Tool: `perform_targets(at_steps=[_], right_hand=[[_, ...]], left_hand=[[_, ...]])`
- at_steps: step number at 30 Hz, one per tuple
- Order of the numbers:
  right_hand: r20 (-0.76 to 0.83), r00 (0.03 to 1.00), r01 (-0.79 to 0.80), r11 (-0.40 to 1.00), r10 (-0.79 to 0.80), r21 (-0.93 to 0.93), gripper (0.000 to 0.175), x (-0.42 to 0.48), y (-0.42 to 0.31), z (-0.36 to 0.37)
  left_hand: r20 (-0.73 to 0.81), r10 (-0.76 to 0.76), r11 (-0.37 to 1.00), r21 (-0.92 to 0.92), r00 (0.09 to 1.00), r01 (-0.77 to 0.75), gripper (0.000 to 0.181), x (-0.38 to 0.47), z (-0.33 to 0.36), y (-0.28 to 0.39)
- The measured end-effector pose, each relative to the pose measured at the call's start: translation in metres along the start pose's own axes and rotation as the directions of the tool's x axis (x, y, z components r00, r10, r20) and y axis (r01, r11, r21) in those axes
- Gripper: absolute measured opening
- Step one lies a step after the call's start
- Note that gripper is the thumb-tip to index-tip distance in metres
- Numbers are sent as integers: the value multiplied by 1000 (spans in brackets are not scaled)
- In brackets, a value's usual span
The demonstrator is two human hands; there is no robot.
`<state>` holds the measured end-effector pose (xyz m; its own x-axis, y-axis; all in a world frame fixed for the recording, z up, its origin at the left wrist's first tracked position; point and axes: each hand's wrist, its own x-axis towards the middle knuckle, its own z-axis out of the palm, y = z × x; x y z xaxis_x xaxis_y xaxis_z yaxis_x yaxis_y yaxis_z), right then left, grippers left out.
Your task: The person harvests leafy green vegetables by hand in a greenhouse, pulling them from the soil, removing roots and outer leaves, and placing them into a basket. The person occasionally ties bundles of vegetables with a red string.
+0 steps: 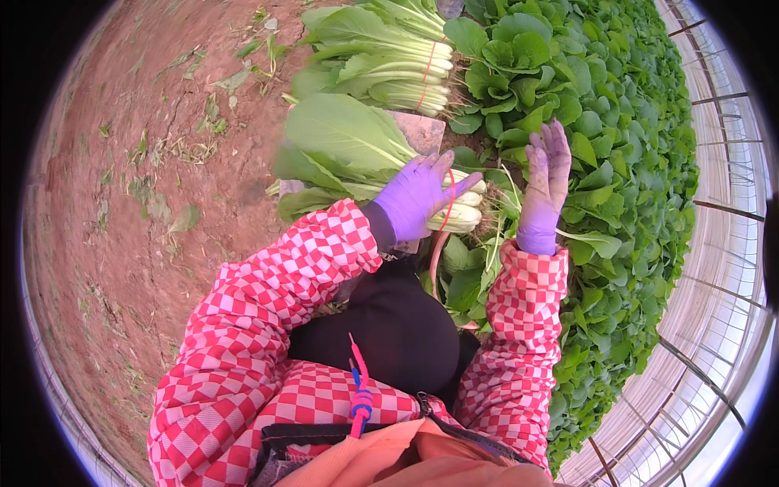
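My left hand, in a purple glove, lies over the stems of a bunch of leafy greens. A red band circles the pale stems close to the roots, and my fingers reach across to it. Roots with soil stick out on the right side of the bunch. The bunch rests partly on a flat board. My right hand, gloved too, is raised to the right of the roots, its fingers extended and nothing in it. Part of the bunch is hidden under my left hand.
More banded bunches of greens lie just beyond. A dense bed of leafy plants grows along the right, beside a plastic greenhouse wall. Bare reddish soil with scattered leaves stretches to the left. My dark-clothed knee is close below.
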<state>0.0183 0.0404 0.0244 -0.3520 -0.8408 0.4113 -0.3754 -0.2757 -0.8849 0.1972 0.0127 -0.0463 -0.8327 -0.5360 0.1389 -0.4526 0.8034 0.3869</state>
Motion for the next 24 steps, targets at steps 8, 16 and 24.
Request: perform_targets(at_steps=[8, 16, 24], right_hand=[[-29, 965, -258, 965, 259, 38, 32, -103, 66, 42], [309, 448, -708, 122, 839, 696, 50, -34, 42, 11], [-148, 938, -235, 887, 315, 398, 31, -38, 30, -43]], left_hand=[[-240, 39, 979, -187, 970, -86, 97, 19, 14, -17], [-362, 81, 935, -297, 929, -197, 75, 36, 25, -35], [187, -207, 926, 354, 960, 131, 114, 52, 5, 2]])
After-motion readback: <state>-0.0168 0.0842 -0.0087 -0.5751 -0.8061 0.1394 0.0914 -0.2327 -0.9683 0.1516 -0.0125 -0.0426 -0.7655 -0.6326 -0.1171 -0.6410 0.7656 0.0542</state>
